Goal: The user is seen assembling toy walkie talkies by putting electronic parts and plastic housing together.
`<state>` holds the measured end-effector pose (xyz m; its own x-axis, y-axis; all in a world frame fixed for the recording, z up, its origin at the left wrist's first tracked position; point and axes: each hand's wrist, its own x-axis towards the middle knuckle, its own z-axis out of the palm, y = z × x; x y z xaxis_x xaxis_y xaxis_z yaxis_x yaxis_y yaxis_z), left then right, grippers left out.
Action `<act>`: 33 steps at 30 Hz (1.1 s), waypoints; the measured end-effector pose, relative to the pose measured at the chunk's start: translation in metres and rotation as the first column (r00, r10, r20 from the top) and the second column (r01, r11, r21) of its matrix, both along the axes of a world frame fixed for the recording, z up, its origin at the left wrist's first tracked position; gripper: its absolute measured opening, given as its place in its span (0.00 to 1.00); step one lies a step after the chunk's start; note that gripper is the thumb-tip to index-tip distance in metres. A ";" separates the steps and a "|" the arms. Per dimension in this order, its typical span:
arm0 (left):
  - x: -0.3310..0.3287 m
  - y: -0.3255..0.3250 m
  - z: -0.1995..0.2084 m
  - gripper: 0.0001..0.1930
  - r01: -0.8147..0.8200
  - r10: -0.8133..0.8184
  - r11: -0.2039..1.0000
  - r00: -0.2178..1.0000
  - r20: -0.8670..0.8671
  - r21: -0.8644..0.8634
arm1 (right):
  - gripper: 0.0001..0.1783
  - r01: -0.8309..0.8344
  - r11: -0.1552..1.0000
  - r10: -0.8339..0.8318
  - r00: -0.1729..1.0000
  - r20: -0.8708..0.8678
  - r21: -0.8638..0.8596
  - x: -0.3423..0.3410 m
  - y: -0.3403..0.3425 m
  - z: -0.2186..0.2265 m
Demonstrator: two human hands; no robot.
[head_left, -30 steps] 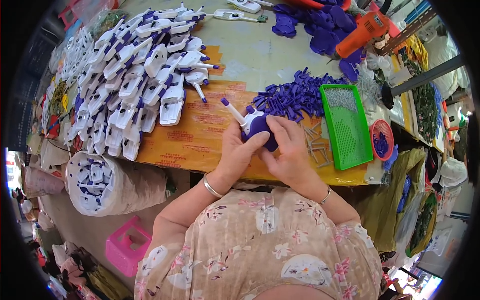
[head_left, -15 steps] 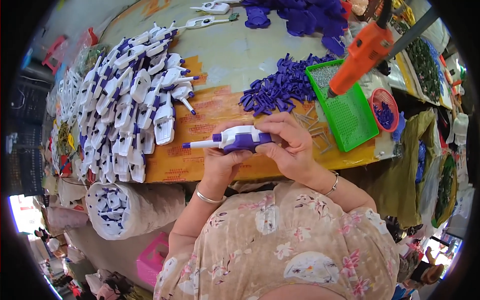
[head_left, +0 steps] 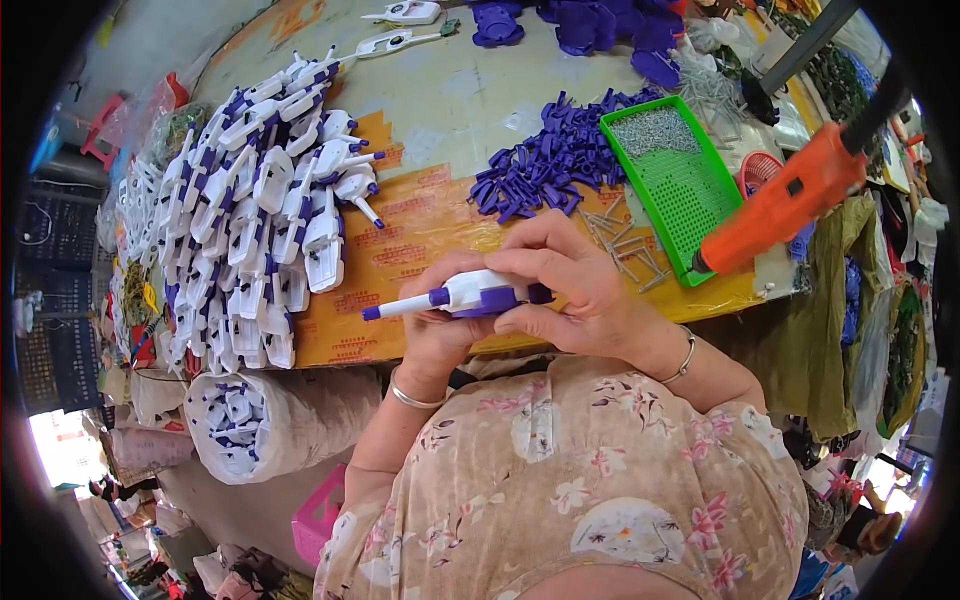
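Both hands hold a white and purple plastic device (head_left: 468,294) with a rounded body and a thin purple-tipped stem pointing left. My left hand (head_left: 433,335) is closed around its body from below and behind, its fingers partly hidden. At the right end, my right hand (head_left: 580,285) grips the device between thumb and fingers. To the left lies a large heap of similar white and purple devices (head_left: 272,185). Small purple plastic parts (head_left: 545,155) form a pile beyond my right hand.
A green tray (head_left: 690,205) with small metal screws at its far end stands at right. Over its near corner hangs an orange electric screwdriver (head_left: 785,200). Metal pins (head_left: 625,245) lie beside the tray. A white sack (head_left: 300,420) of devices sits below the table edge.
The orange screwdriver has swung right and nearer. The device is tilted slightly, its stem end lower, and my right hand has shifted around its right end. The view has shifted a little.
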<state>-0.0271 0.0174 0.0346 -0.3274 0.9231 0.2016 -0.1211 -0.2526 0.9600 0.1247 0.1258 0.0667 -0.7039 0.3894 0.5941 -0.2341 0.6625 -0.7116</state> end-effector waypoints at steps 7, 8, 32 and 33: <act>0.004 -0.004 0.010 0.23 0.003 -0.002 1.000 1.000 0.017 -0.027 | 0.21 -0.051 0.998 0.054 0.996 -0.070 0.042 -0.003 0.002 -0.004; 0.004 -0.004 0.007 0.23 -0.033 0.033 0.999 0.999 0.002 -0.031 | 0.21 -0.039 0.997 0.045 0.994 -0.095 0.061 -0.006 0.003 -0.006; 0.013 0.005 0.007 0.15 -0.086 -0.029 0.970 0.887 -0.460 -0.226 | 0.17 -0.319 0.178 0.046 0.948 -0.316 -0.931 -0.009 0.017 -0.065; 0.012 0.004 0.005 0.14 -0.089 -0.032 0.972 0.865 -0.501 -0.216 | 0.18 -0.324 0.191 0.069 0.946 -0.317 -0.927 -0.009 0.017 -0.065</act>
